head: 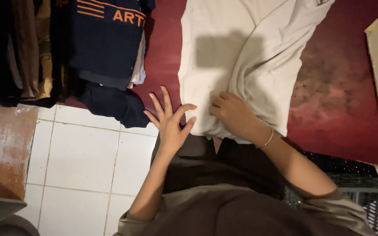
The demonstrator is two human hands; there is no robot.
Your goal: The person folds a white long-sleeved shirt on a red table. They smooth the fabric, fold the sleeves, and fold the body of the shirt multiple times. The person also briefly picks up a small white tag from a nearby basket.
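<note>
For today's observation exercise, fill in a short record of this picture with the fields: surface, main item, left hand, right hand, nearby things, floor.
surface: dark red cloth-covered surface
main item: cream garment, spread flat with folds
left hand: left hand, fingers spread, open, at the garment's left edge, holding nothing
right hand: right hand, resting on the garment's lower hem, fingers curled into the fabric; thin bracelet at the wrist
nearby things: pile of dark clothes to the left, the top one navy with orange stripes
floor: white tiles
</note>
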